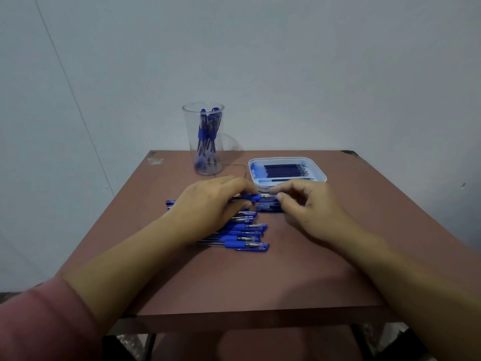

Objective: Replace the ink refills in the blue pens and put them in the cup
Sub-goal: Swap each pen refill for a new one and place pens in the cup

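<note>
Some blue pens (207,131) are already stood in the cup (189,134) at the back, but many more are left in a pile (244,237). One pen (251,197) is held above the pile, gripped by the left hand (210,203) and pinched by the right hand (305,203), with refills (285,170) kept in the tray (320,173) nearby.

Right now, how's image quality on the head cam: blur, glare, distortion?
Head view: soft and dim, no hard glare; left hand, right hand and the pen they grip look smeared; wide-angle stretches the table toward the near corners; clear cup shows faint reflections; refills in the tray are legible.
</note>
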